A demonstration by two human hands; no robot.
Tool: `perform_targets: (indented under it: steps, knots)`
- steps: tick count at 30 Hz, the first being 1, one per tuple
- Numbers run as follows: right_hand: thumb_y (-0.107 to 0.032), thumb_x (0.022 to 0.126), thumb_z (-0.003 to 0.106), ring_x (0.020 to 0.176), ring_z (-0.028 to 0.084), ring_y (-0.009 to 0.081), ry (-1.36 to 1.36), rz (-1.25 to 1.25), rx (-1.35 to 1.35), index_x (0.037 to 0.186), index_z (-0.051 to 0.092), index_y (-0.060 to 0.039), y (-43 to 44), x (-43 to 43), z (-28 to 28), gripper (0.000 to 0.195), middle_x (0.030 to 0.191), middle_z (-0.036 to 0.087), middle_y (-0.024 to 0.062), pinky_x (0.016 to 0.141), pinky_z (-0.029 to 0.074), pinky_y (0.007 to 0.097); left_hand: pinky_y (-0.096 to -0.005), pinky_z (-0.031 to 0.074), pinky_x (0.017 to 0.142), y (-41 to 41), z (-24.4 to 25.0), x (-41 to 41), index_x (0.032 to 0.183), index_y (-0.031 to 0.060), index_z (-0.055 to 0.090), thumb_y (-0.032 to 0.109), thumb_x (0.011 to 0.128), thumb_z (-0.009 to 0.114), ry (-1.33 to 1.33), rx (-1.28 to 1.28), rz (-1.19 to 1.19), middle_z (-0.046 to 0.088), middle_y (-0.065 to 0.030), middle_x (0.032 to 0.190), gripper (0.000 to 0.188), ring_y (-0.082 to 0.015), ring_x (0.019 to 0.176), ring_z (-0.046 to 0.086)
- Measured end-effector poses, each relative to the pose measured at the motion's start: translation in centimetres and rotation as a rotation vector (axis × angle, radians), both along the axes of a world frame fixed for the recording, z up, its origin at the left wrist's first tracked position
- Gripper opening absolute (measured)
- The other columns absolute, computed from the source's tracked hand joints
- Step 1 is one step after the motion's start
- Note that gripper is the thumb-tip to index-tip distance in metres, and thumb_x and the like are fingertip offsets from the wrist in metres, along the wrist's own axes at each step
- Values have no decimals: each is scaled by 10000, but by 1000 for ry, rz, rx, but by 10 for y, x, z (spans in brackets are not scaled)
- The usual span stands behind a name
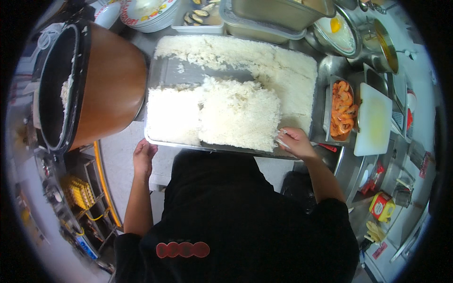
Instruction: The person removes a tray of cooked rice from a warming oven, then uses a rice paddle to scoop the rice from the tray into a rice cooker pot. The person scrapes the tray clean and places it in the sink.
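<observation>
A large metal tray (166,72) lies before me, bearing cooked white rice (240,113) in thick slabs, with bare metal showing at its upper left. My right hand (294,141) is at the tray's lower right, its fingers around a pale, flat utensil (282,142) touching the edge of the nearer rice slab. What kind of utensil it is, I cannot tell. My left hand (144,151) hangs just below the tray's near left corner with curled fingers; whether it touches the rim is unclear. Left of the tray, a big brown pot (109,85) lies tipped on its side, rice clinging inside its dark rim.
Stacked plates (152,19), a plastic container of mussels (198,23) and metal bowls stand beyond the tray. To the right are a metal container of cooked shrimp (342,109) and a white cutting board (373,120). Egg trays (79,192) sit on a shelf at lower left.
</observation>
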State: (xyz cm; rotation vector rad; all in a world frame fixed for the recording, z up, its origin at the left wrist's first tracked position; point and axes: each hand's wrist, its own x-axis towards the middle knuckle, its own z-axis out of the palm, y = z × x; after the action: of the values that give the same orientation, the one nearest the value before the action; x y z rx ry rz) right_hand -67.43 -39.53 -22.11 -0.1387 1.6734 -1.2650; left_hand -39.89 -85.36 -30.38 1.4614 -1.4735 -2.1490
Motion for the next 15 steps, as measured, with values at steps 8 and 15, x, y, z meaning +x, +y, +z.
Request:
perform_targets:
  steps: [8, 15]
  knots:
    - [-134, 961, 569, 575, 469, 42, -33, -173, -79, 855, 573, -71, -2, -8, 16, 123, 678, 482, -52, 498, 371, 191, -310, 543, 784, 6, 16, 16, 1168, -1, 581, 220, 974, 484, -79, -66, 127, 659, -107, 907, 310, -182, 822, 640]
    - [-146, 930, 616, 684, 516, 29, -11, -353, 29, 879, 606, -127, -28, -8, 81, 56, 804, 573, -74, 594, 466, 188, -341, 564, 735, 12, 1, 54, 1076, -7, 611, 231, 956, 497, -35, -140, 310, 684, -156, 853, 289, -231, 767, 671]
